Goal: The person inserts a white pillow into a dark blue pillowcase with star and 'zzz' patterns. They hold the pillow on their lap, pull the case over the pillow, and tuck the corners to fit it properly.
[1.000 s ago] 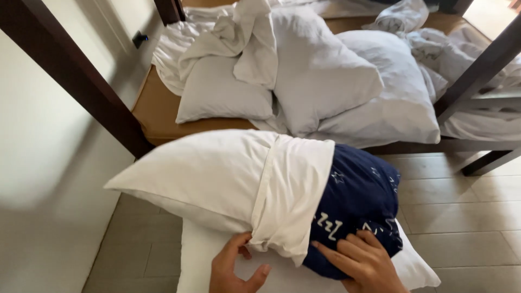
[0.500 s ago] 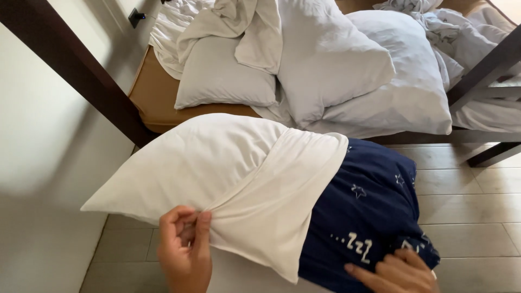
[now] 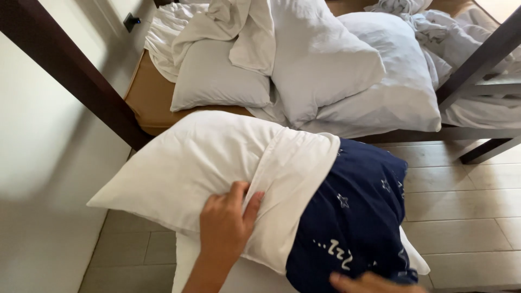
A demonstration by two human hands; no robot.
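Pillow [image 3: 347,217], dark blue with white stars, lies low in the middle of your view, over the floor in front of the bed. Its left part sits inside a white pillowcase [image 3: 206,163]; the right end sticks out bare.

Your left hand [image 3: 228,222] lies on the underside of the pillowcase near its open edge, fingers bent into a fold of the white cloth, pinching it. Your right hand [image 3: 374,283] shows only as a sliver at the bottom edge, touching the blue end; grip cannot be told.

Another white pillow [image 3: 190,266] lies beneath, partly covered.

Behind: a bed [image 3: 146,97] with a tan mattress and a dark wooden frame, heaped with white pillows [image 3: 325,59] and crumpled sheets [image 3: 217,21]. Pale tiled floor [image 3: 467,195] to the right, white wall [image 3: 43,108] to the left.
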